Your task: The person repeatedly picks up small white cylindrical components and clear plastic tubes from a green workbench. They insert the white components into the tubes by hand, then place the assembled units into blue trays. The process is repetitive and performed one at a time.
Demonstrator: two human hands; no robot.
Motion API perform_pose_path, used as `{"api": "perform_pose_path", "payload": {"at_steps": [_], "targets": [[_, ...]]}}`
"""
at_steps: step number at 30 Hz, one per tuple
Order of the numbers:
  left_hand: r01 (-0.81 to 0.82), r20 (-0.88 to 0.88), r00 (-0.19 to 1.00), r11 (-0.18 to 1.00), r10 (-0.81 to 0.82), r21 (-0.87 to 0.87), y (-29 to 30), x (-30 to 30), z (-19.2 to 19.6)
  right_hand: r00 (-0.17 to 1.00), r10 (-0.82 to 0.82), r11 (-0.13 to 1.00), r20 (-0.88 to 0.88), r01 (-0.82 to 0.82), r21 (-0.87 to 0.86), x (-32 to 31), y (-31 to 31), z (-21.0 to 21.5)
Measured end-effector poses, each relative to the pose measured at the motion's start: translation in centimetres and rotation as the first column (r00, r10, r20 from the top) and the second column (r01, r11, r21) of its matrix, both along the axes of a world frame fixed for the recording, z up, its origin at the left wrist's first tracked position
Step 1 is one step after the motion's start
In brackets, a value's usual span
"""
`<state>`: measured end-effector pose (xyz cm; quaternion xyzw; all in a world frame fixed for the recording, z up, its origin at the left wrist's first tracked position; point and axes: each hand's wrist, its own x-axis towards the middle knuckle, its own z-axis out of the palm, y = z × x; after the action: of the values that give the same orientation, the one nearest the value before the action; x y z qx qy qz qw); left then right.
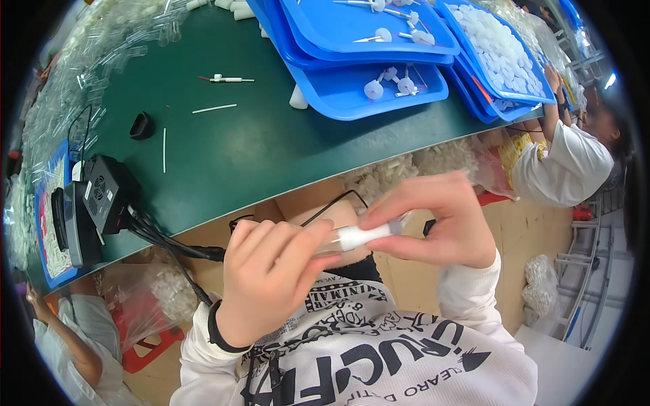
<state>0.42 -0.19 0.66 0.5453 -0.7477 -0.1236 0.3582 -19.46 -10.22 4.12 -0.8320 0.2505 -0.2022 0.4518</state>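
In front of my chest, just off the table's near edge, both hands hold one small item. My left hand (pixel 271 271) is closed around its transparent tube end. A white cylinder (pixel 360 236) shows between the hands, partly inside the transparent part. My right hand (pixel 440 223) pinches the other end between thumb and fingers, where a greyish translucent cap (pixel 395 228) shows. The fingers hide part of the tube.
Stacked blue trays (pixel 365 101) hold white discs with thin stems. Another tray holds many white caps (pixel 494 51). On the green table (pixel 223 149) lie a thin white part with a red wire (pixel 227 80), white sticks and a black device (pixel 108 193). Co-workers sit at both sides.
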Motion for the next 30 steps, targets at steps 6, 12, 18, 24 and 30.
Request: {"api": "perform_pose_path", "payload": {"at_steps": [6, 12, 18, 24, 30], "targets": [[-0.055, -0.096, 0.994, 0.998, 0.054, -0.007, -0.2, 0.3, -0.3, 0.88, -0.373, 0.85, 0.293, 0.198, 0.488, 0.6, 0.9, -1.6], [-0.066, -0.241, 0.967, 0.994, 0.084, 0.084, -0.1, -0.3, -0.2, 0.843, -0.486, 0.593, 0.231, 0.123, 0.795, 0.5, 3.3, -3.2], [0.031, -0.443, 0.896, 0.986, 0.045, 0.164, 0.2, 0.3, -0.9, 0.924, -0.29, 0.88, 0.251, 0.154, 0.449, 1.2, 3.6, -3.8], [0.006, -0.476, 0.876, 0.985, 0.079, 0.175, 0.7, 0.1, -0.9, 0.906, -0.354, 0.884, 0.23, 0.244, 0.4, 1.8, 3.8, -3.3], [-0.021, -0.408, 0.912, 0.997, 0.052, 0.079, 0.7, -0.3, -1.0, 0.891, -0.323, 0.921, 0.319, 0.22, 0.321, 1.7, 3.9, -4.1]]}}
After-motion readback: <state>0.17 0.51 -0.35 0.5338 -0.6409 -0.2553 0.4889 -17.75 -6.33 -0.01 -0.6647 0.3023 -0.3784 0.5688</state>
